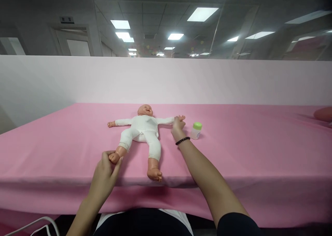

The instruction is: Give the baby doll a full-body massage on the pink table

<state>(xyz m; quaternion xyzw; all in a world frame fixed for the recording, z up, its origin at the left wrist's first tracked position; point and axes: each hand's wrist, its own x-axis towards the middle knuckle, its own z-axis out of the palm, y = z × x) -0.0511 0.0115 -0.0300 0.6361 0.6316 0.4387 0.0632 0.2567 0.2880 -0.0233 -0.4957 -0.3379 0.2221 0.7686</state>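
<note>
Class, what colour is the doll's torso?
White; the doll's torso shows best in the head view.

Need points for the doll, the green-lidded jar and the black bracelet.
Doll [144, 124]: head view, on the middle of its white cloth torso.
Green-lidded jar [196, 132]: head view, on its pale body just below the lid.
Black bracelet [183, 141]: head view, on the middle of its beaded band.

A white-clad baby doll [144, 124] lies face-up, limbs spread.
</note>
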